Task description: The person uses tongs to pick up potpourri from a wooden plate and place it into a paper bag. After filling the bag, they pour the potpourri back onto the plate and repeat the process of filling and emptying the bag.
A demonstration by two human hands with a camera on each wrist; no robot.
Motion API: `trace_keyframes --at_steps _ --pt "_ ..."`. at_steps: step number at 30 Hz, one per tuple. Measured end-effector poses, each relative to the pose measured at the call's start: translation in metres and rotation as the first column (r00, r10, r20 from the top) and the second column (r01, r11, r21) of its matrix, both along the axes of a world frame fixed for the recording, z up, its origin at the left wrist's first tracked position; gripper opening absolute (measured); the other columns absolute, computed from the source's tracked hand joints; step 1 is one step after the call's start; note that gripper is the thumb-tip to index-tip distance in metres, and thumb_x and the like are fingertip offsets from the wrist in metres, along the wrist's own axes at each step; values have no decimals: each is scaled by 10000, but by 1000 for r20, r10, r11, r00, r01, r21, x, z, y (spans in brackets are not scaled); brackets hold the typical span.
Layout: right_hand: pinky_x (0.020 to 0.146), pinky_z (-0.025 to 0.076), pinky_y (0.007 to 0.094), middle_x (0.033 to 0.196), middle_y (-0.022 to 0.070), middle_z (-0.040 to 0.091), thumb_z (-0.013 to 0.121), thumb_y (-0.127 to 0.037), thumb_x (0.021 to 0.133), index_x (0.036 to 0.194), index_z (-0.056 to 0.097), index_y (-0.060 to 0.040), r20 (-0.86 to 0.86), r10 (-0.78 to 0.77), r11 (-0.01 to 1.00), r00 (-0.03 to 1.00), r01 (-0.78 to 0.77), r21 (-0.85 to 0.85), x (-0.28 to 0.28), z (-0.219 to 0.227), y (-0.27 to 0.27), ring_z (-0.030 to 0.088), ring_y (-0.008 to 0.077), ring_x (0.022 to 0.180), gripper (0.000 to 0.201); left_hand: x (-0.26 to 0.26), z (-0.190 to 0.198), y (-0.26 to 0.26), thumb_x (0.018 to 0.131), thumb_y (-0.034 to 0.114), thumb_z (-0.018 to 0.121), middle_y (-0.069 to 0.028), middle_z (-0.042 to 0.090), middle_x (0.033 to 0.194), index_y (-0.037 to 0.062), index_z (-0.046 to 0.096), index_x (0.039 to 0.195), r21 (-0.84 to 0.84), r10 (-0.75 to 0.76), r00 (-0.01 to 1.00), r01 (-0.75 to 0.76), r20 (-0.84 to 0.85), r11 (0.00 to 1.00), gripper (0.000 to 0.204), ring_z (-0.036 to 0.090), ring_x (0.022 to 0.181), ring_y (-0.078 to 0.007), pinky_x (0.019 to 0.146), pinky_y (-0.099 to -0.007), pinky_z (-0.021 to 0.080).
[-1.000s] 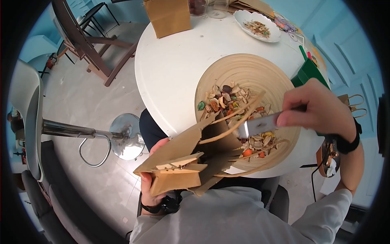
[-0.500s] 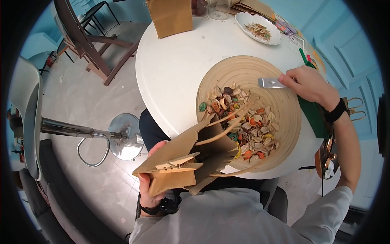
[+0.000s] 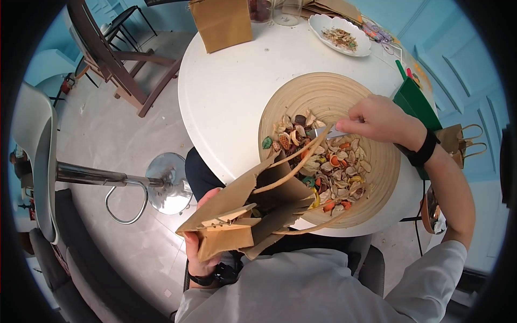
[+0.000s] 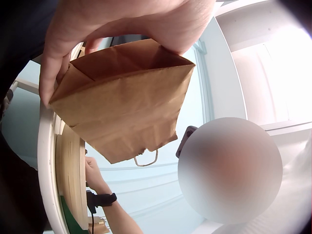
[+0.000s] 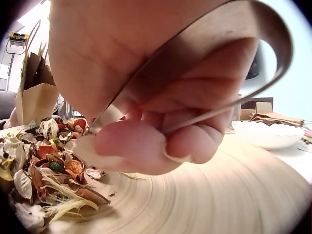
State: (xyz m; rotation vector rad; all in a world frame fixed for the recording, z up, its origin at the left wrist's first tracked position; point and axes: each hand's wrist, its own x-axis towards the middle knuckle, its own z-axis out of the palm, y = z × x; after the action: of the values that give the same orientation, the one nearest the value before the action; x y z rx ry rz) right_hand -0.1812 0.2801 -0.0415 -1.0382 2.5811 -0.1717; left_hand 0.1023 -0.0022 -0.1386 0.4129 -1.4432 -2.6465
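Observation:
My left hand [image 3: 196,250] grips the closed end of a brown paper bag [image 3: 239,188], whose open mouth and twisted handles lean over the bowl's near edge. A wooden clothespin [image 3: 229,218] is clipped on the bag. With my right hand [image 3: 385,123] I hold bent metal tongs [image 5: 243,22] between thumb and fingers. Their tips dip into the potpourri [image 3: 339,180], a heap of dried petals and pods in a round wooden bowl [image 3: 301,89]. One bag handle crosses the tongs in the head view.
A white scalloped dish [image 3: 363,48] with small dried bits stands at the table's back. Another brown bag [image 3: 221,24] is at the far left. A green container [image 3: 414,105] stands beside the bowl on the right, near a small handled bag [image 3: 455,140].
My right hand swung from over the bag's handles out to the bowl's right side, then back left and down with the tongs into the potpourri. The left hand stays about still with the bag.

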Motion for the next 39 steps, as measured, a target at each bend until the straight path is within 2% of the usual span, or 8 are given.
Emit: trace_keyframes --at_steps 16,18,22,28,30,35,37,39 --pt "448 261 341 474 73 333 704 -375 890 601 588 3 87 -135 982 987 145 -123 34 58 12 282 200 442 490 -9 8 6 800 736 598 -173 406 1463 -29 236 1489 86 -34 999 35 -13 996 1091 436 1354 -283 1126 -416 365" --pt "445 266 334 470 65 343 700 -365 895 607 596 -10 94 43 971 995 -20 -238 48 68 2 286 202 440 469 -11 8 7 806 731 596 -175 402 1468 -31 235 1491 71 -42 999 44 -28 997 1086 434 1356 -281 1125 -413 367" --pt "444 287 326 463 63 357 694 -342 902 610 580 -9 -22 160 939 987 -159 -306 56 70 -4 333 208 426 458 -8 9 6 817 721 594 -182 410 1470 -40 234 1493 45 -19 1000 20 -22 999 1079 446 1349 -270 1113 -395 381" --pt "443 363 329 456 76 447 587 -457 952 599 576 -4 -72 -121 990 990 115 -84 3 49 28 499 188 410 575 -2 3 1 814 714 604 -178 443 1448 -47 248 1488 38 -6 1000 7 -20 999 1078 473 1327 -263 1099 -372 400" --pt "457 416 316 443 67 477 510 -537 970 583 581 -3 61 -381 918 922 370 139 -7 45 30 537 175 413 664 -1 2 -1 816 713 603 -178 442 1448 -47 254 1487 45 -11 1000 11 -17 999 1072 473 1326 -265 1099 -376 399" --pt "473 441 322 432 58 471 491 -566 965 550 555 -2 144 -335 940 931 319 120 -14 25 15 537 181 411 703 2 -5 -2 821 713 596 -180 442 1447 -51 268 1480 73 -5 1000 4 10 997 1062 475 1323 -272 1101 -387 396" --pt "465 425 343 431 71 457 498 -573 957 542 542 5 164 -311 950 936 303 75 -13 12 8 513 193 405 713 4 -15 -6 982 599 413 -151 437 1477 85 355 1473 77 -75 975 93 -210 993 713 456 1339 -315 1102 -498 385" --pt "454 377 378 435 95 410 513 -583 939 532 520 18 15 -137 990 990 136 42 -17 0 2 431 222 402 725 8 -20 -7 981 604 410 -152 434 1478 91 350 1476 86 -65 977 84 -203 993 715 454 1341 -317 1098 -506 388"
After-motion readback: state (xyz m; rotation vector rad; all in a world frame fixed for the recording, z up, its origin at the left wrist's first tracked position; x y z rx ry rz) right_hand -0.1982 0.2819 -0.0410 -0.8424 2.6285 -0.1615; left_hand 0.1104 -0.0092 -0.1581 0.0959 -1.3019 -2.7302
